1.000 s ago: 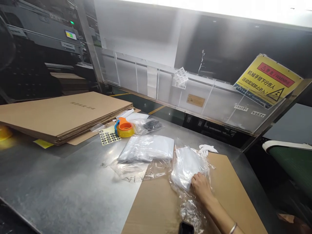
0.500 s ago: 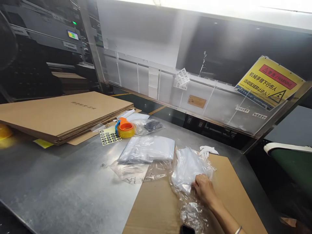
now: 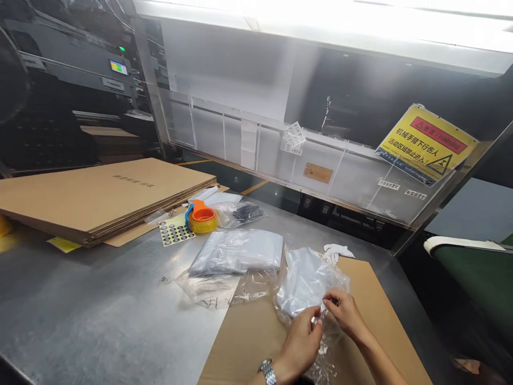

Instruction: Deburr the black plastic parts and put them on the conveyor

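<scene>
Fingertips of left hand and right hand pinch clear plastic bag edge; film looks light, limp, slippery.

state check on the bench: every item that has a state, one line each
left hand: fingers pinched on the clear plastic bag
right hand: pinching the same bag's near edge
clear plastic bag: crumpled, lying on the cardboard sheet
second bag stack: flat on the metal table
cardboard stack: flattened, piled
tape dispenser: resting, untouched
sticker sheet: flat on the table
white glove: lying loose
machine indicator light: lit green
</scene>
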A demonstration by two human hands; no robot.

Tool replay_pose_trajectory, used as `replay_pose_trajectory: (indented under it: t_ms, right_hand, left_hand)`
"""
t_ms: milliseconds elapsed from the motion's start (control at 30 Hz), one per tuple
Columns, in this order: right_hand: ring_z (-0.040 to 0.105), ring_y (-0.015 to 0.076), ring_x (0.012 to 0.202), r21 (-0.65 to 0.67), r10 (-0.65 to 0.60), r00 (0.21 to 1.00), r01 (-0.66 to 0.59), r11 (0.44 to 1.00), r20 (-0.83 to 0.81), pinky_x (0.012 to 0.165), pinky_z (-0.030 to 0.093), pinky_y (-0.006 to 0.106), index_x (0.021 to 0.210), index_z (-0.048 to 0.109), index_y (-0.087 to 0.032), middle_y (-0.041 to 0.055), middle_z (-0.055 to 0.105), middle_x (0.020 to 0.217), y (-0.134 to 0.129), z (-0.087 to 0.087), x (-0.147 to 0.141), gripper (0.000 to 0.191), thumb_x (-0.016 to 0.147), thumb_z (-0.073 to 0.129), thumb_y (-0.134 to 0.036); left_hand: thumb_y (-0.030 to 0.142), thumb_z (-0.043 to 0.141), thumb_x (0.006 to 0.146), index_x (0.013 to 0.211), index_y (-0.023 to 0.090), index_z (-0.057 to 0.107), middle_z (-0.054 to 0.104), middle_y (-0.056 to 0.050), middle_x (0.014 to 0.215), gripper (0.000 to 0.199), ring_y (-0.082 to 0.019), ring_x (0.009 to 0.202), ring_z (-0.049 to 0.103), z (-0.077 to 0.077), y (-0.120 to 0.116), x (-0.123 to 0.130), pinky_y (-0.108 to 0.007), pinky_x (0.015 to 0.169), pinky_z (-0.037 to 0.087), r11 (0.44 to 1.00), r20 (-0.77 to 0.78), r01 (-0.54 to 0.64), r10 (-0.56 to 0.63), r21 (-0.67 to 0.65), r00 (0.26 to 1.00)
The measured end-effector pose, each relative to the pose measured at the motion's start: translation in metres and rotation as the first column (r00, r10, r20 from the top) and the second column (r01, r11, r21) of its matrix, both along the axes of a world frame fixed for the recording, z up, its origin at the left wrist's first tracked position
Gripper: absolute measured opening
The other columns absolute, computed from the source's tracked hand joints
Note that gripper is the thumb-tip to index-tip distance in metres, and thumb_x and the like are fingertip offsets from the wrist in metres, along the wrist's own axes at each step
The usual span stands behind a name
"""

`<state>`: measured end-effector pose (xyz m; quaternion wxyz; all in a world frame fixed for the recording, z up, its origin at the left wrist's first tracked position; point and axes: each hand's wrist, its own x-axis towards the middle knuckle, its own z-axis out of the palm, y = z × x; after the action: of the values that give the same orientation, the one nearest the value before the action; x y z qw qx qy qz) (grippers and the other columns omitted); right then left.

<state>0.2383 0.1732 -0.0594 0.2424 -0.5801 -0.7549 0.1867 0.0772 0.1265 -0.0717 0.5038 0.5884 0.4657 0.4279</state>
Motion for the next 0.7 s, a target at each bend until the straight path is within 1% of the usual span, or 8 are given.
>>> replay_pose_trajectory:
  t_ms: [100,167,267,367,467,567,633,700]
  right_hand:
    - [0.052,0.0124,0.060,0.017,-0.020,0.998,0.021,1.000,-0.062,0.057,0.038,0.024,0.065,0.060,-0.016,-0.0017,0.057,0.062,-0.016,0.009,-0.007,0.017,0.077,0.050,-0.023]
    - [0.049,0.0112,0.057,0.008,-0.018,0.995,0.019,1.000,-0.099,0.053,0.035,0.022,0.061,0.057,-0.016,-0.0027,0.055,0.059,-0.028,0.014,-0.013,0.019,0.077,0.049,-0.024]
    - [0.047,0.0099,0.054,-0.009,-0.034,0.987,0.033,0.999,-0.156,0.051,0.034,0.020,0.058,0.052,-0.017,-0.0043,0.051,0.055,-0.041,0.017,-0.018,0.023,0.078,0.050,-0.028]
    - [0.044,0.0093,0.052,0.011,-0.108,0.972,0.113,0.994,-0.207,0.048,0.033,0.019,0.060,0.047,-0.018,-0.0055,0.045,0.053,-0.048,0.017,-0.017,0.027,0.082,0.047,-0.033]
    - [0.043,0.0097,0.053,0.079,-0.168,0.961,0.189,0.979,-0.219,0.049,0.035,0.020,0.065,0.046,-0.018,-0.0047,0.045,0.057,-0.058,0.020,-0.018,0.026,0.086,0.042,-0.034]
    - [0.049,0.0123,0.061,0.145,-0.098,0.980,0.123,0.982,-0.173,0.058,0.039,0.022,0.075,0.052,-0.018,-0.0012,0.054,0.067,-0.073,0.026,-0.027,0.020,0.087,0.043,-0.032]
    - [0.053,0.0149,0.070,0.184,-0.035,0.991,0.059,0.981,-0.132,0.065,0.041,0.025,0.080,0.055,-0.020,0.0012,0.057,0.075,-0.085,0.033,-0.034,0.019,0.088,0.041,-0.029]
    - [0.054,0.0171,0.075,0.214,-0.010,0.995,0.032,0.976,-0.103,0.069,0.041,0.027,0.080,0.056,-0.021,0.0029,0.058,0.077,-0.096,0.039,-0.040,0.021,0.089,0.039,-0.028]
  left_hand:
    - [0.034,0.042,0.082,0.107,0.007,0.052,0.065,-0.012,0.085,0.038,-0.016,0.057,0.063,0.003,0.012,0.016,-0.027,0.047,0.051,0.988,0.071,-0.014,0.026,-0.157,0.997]
    - [0.037,0.044,0.080,0.094,0.010,0.052,0.061,-0.007,0.073,0.031,-0.014,0.051,0.060,0.002,0.015,0.022,-0.024,0.042,0.047,0.978,0.096,-0.034,0.055,-0.204,0.994]
    - [0.037,0.047,0.078,0.069,0.017,0.046,0.052,0.002,0.055,0.023,-0.011,0.043,0.054,-0.001,0.014,0.026,-0.021,0.039,0.042,0.978,0.100,-0.050,0.072,-0.204,0.992]
    - [0.033,0.038,0.082,0.065,0.018,0.044,0.051,0.001,0.053,0.023,-0.013,0.042,0.054,-0.003,0.007,0.021,-0.022,0.036,0.040,0.983,0.040,-0.100,0.107,-0.157,0.993]
    - [0.025,0.035,0.083,0.082,0.012,0.052,0.058,-0.005,0.065,0.021,-0.016,0.049,0.058,0.003,-0.005,0.009,-0.028,0.044,0.046,0.986,-0.068,-0.167,0.166,-0.001,0.984]
    - [0.017,0.040,0.082,0.113,0.014,0.051,0.059,-0.012,0.100,0.033,-0.021,0.082,0.059,0.016,-0.018,-0.005,-0.039,0.074,0.047,0.945,-0.168,-0.161,0.214,0.285,0.962]
    - [0.015,0.042,0.082,0.106,0.021,0.060,0.059,-0.009,0.101,0.030,-0.023,0.092,0.054,0.024,-0.025,-0.013,-0.041,0.082,0.042,0.889,-0.237,-0.094,0.220,0.449,0.946]
    - [0.014,0.042,0.084,0.089,0.022,0.066,0.060,-0.007,0.084,0.026,-0.023,0.085,0.052,0.030,-0.029,-0.022,-0.038,0.077,0.041,0.834,-0.302,-0.030,0.232,0.551,0.924]
